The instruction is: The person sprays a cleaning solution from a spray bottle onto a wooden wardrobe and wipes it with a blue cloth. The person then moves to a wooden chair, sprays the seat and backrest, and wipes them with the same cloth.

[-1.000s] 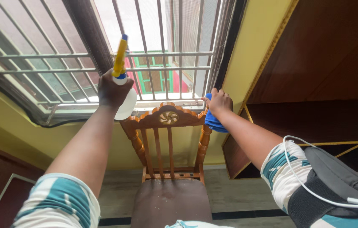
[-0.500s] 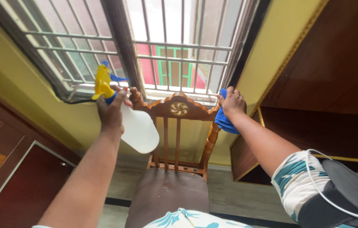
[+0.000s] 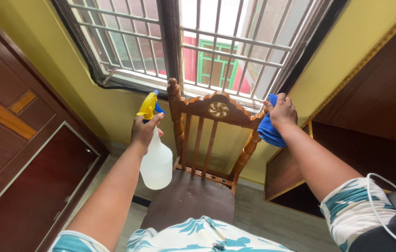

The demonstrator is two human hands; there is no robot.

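- Overhead, looking down: left hand (image 3: pixel 144 129) wrapped around the neck of a spray bottle (image 3: pixel 156 158), fingers curled shut on it just under the yellow trigger head (image 3: pixel 147 105).
- Bottle body is translucent white, hangs below the fist, tilted slightly, just left of the wooden chair (image 3: pixel 207 154) and above the front-left corner of its seat.
- Right hand (image 3: pixel 281 111) closed on a blue cloth (image 3: pixel 269 131), fingers pressed over it; cloth bunched against the right top corner of the chair's carved backrest, hanging down beside the post.
- Chair faces the person, brown seat (image 3: pixel 188 200) worn, backrest with vertical slats and a round fan-shaped carving at centre.
- Barred window (image 3: pixel 216 46) directly behind the chair; yellow wall (image 3: pixel 90 93) beneath it.
- Dark wooden cupboard (image 3: pixel 25 154) at left, wooden shelving unit (image 3: pixel 375 140) at right.
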